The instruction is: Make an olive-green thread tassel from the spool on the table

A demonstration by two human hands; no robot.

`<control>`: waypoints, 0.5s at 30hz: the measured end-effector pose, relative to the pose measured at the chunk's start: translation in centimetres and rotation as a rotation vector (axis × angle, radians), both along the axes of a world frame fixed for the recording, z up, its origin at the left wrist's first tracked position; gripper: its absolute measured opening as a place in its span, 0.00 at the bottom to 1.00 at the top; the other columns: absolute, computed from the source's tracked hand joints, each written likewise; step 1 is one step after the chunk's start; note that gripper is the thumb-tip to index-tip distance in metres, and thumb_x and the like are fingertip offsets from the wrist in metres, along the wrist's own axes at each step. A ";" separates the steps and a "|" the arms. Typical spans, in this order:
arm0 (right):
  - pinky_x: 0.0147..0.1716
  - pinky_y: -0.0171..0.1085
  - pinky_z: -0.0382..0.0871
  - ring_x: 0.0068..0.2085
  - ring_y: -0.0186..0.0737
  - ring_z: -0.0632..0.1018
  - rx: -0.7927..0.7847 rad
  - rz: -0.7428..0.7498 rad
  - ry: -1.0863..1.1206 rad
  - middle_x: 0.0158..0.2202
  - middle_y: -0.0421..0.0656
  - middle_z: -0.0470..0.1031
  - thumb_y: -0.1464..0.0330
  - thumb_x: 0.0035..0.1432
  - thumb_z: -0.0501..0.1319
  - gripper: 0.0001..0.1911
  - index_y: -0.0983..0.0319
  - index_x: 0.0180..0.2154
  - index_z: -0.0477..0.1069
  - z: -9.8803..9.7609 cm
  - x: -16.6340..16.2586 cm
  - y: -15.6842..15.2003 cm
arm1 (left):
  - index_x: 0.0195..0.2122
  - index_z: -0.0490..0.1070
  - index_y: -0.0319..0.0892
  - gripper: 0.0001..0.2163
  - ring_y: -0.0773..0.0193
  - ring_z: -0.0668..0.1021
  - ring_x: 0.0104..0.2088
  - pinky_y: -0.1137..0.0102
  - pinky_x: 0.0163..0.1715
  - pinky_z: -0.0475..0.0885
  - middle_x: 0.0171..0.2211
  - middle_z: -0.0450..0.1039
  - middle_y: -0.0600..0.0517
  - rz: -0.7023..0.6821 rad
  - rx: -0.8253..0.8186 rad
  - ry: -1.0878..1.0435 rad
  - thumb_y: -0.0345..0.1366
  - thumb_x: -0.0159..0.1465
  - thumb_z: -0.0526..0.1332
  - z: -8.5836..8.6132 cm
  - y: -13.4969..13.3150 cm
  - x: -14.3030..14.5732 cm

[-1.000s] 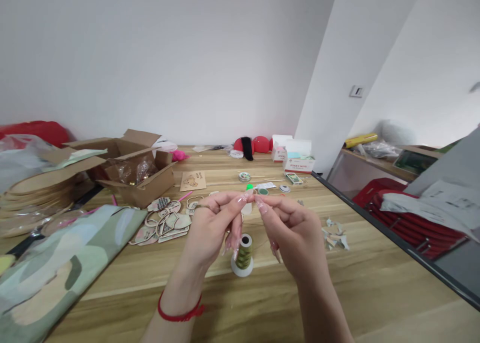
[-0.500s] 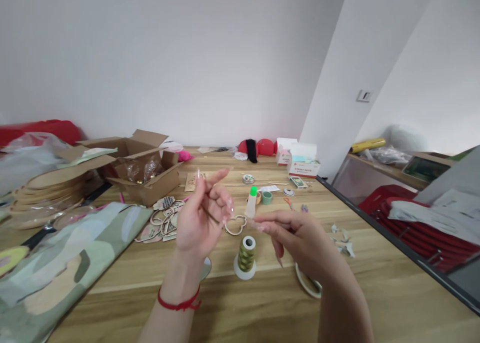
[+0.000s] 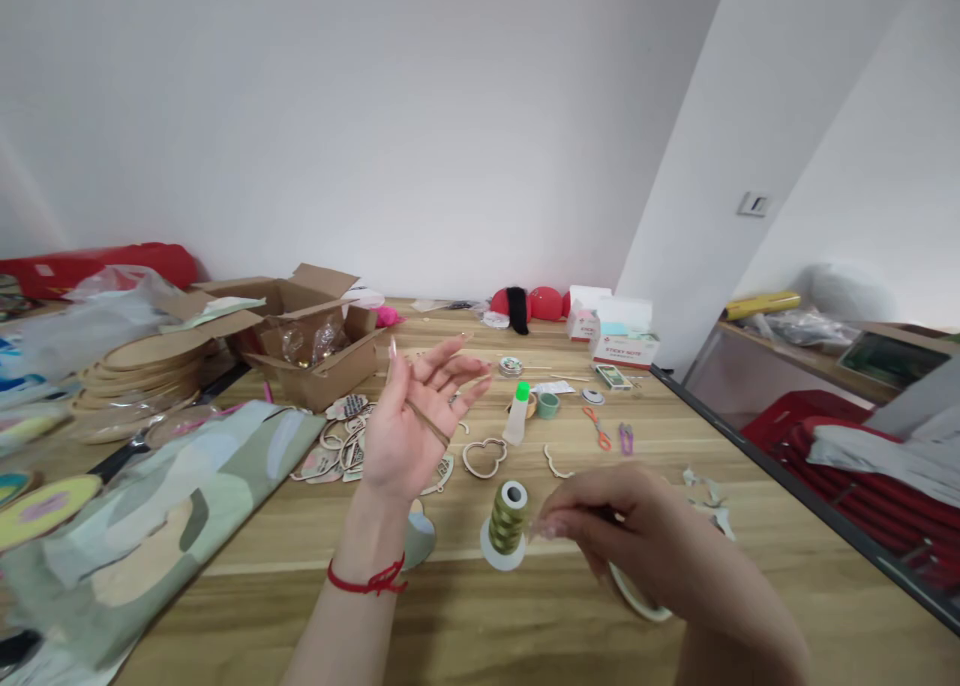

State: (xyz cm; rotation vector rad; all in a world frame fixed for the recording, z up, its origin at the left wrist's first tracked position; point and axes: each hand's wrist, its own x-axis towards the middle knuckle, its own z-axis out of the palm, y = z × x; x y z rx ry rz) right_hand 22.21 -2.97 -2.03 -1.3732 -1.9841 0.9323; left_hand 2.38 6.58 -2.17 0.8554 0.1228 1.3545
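Note:
My left hand [image 3: 411, 426] is raised palm up, fingers spread apart. A strand bundle of olive thread [image 3: 429, 424] is looped across its palm. Low over the table, my right hand [image 3: 600, 526] is closed in a pinch beside the spool of olive-green thread [image 3: 508, 526]; the fine strand at its fingertips barely shows. The spool stands upright on its white base. Behind it lie a heart-shaped wooden frame [image 3: 484, 458] and a glue bottle with a green cap [image 3: 516, 418]. Partly under my right hand is a pale ring [image 3: 637, 598].
Patterned cloth [image 3: 172, 506], wooden cut-outs [image 3: 341, 446] and an open cardboard box [image 3: 322, 366] occupy the left. Orange scissors [image 3: 598, 429], purple snips [image 3: 626, 438], green tape [image 3: 548, 405] and paper scraps [image 3: 712, 506] lie to the right. Sticky note boxes [image 3: 624, 351] stand near the wall.
My right hand has moved down and toward me, away from my left hand to beside the spool. My left fingers have spread and the palm has opened. The view has shifted slightly left.

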 end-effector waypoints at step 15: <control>0.15 0.27 0.48 0.17 0.25 0.56 0.145 0.017 0.600 0.16 0.33 0.60 0.62 0.65 0.59 0.12 0.61 0.33 0.74 0.2 -0.7 0.5 | 0.31 0.80 0.36 0.37 0.66 0.70 0.18 0.70 0.18 0.66 0.24 0.76 0.45 -0.785 0.609 1.028 0.67 0.59 0.46 -1.0 -1.7 1.2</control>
